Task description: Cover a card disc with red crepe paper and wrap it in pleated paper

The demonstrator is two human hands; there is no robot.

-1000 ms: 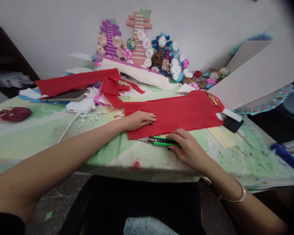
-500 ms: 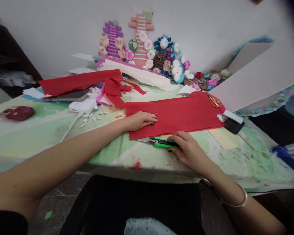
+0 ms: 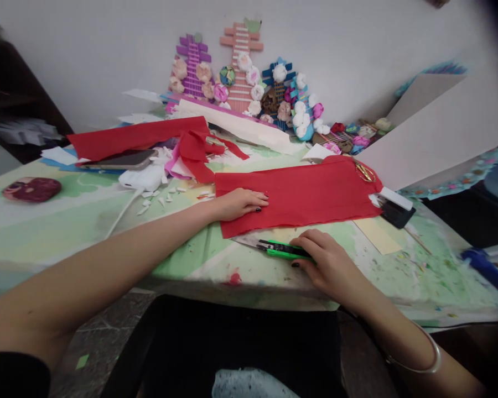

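Note:
A wide piece of red paper [image 3: 311,190] lies across the middle of the table. My left hand [image 3: 241,204] rests flat on its left end, fingers stretched to the right. Below the paper's front edge, my right hand [image 3: 321,258] is closed round a green and black utility knife [image 3: 284,250]. The knife's long blade is out and points left, its tip close to the paper's lower left corner. Gold-handled scissors [image 3: 364,172] lie on the paper's right end.
Behind are red scraps [image 3: 193,152], a phone [image 3: 126,159], a white charger [image 3: 141,178] with a cable and decorated stick crafts [image 3: 241,72]. A maroon case [image 3: 32,189] lies at left. A black and white object [image 3: 397,207] and yellow paper [image 3: 377,236] are at right.
My right hand has moved slightly right and toward me with the knife, whose blade now sits a little lower and tilts more. My left hand stays on the paper.

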